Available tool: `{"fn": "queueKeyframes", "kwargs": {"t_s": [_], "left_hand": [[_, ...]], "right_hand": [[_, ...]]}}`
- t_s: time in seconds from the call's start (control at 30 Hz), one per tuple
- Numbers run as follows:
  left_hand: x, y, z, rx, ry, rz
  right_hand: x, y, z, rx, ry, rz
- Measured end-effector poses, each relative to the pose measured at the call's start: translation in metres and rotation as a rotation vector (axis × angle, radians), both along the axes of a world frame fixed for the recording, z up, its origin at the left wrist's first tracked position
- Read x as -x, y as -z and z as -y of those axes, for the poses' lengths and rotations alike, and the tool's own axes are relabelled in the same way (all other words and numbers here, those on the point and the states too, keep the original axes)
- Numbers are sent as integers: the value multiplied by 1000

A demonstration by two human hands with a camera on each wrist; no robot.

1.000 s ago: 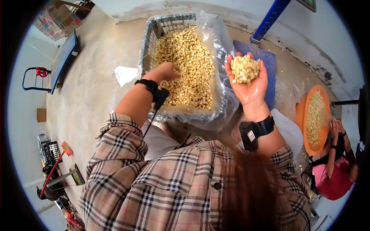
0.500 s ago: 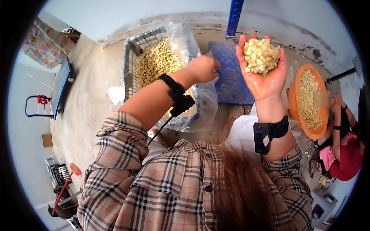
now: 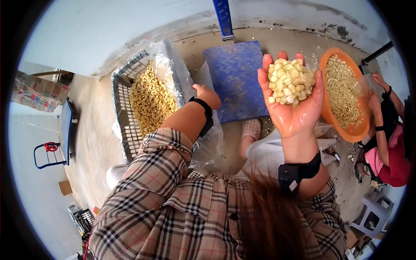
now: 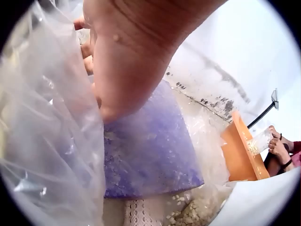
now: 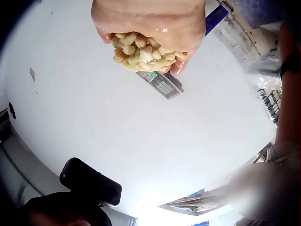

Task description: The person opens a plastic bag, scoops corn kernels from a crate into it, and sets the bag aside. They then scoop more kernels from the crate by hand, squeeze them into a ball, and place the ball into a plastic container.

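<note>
Your basket [image 3: 124,102] stands left of the blue platform [image 3: 236,82], your left hand [image 3: 208,97] at its plastic liner [image 3: 167,63], grip unclear, while right of the platform your upturned right hand [image 3: 294,119] loosely cups pale pieces [image 3: 290,82], seemingly against spilling.

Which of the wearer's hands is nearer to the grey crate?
Left. The left hand is at the plastic sheet beside the grey crate; the right hand is across the blue platform, holding pale pieces.
</note>
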State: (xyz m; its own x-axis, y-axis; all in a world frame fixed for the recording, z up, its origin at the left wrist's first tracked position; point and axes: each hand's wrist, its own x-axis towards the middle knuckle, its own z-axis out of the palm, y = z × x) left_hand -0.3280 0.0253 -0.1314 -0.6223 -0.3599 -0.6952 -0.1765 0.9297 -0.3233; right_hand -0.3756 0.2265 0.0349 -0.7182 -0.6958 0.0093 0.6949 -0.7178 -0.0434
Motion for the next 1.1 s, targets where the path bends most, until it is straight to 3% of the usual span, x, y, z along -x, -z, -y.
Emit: {"fn": "queueKeyframes", "kwargs": {"t_s": [0.23,0.4,0.5,0.6,0.73,0.87,1.0,1.1], "left_hand": [[21,-7,5,-142,1,-420],[35,-32,9,-373,-52,-1024],[40,-58,2,-447,-119,-1040],[30,-104,-11,-588,-258,-866],[28,-135,-33,-611,-205,-813],[12,-139,-32,-713,-123,-978],[-1,-148,-37,-805,-189,-855],[-6,-142,-45,-750,-173,-943]], "right_hand": [[5,2,-4,14,-8,-3],[7,4,-6,6,-6,-24],[11,9,-4,-20,2,-45],[2,11,6,-68,-2,-31],[2,27,16,-136,-48,-37],[-2,31,21,-238,-22,-98],[3,43,19,-423,60,-138],[8,56,23,-564,137,-179]]}}
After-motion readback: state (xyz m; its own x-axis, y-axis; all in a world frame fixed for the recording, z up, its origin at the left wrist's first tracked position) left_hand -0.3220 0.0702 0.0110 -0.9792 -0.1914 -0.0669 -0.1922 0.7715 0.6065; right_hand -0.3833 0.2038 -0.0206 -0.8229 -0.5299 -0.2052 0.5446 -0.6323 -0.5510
